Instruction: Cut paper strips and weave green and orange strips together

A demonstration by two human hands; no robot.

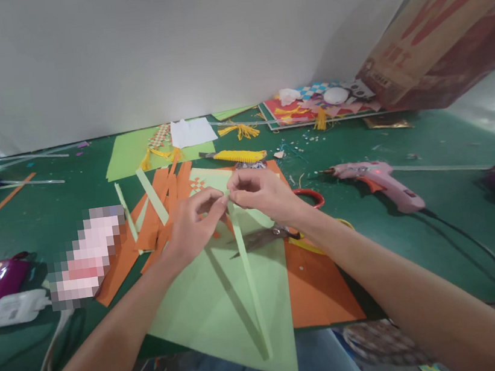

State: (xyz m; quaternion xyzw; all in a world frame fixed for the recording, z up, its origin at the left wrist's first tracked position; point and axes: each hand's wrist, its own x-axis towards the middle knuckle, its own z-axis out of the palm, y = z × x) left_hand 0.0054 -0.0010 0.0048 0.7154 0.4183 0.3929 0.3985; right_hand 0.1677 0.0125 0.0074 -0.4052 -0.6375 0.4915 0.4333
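Observation:
A narrow pale green paper strip (246, 265) hangs from the fingertips of both hands, its lower end near the front of a pale green paper sheet (200, 307). My left hand (195, 220) is closed, thumb and fingers pinching at the strip's top. Pressed close beside it, my right hand (262, 192) pinches the same end. Under my right wrist lie scissors (263, 238), partly hidden, with red and yellow handles. An orange sheet (318, 286) sits beneath the green one. Orange paper strips (156, 222) lie left of my hands.
A pink glue gun (379, 180) with a glue stick and cord rests at the right. Behind my hands is a yellow box cutter (239, 155). A blurred-out phone-like object (87, 255) and a purple device (5, 284) lie left. A paper bag (441, 32) stands back right.

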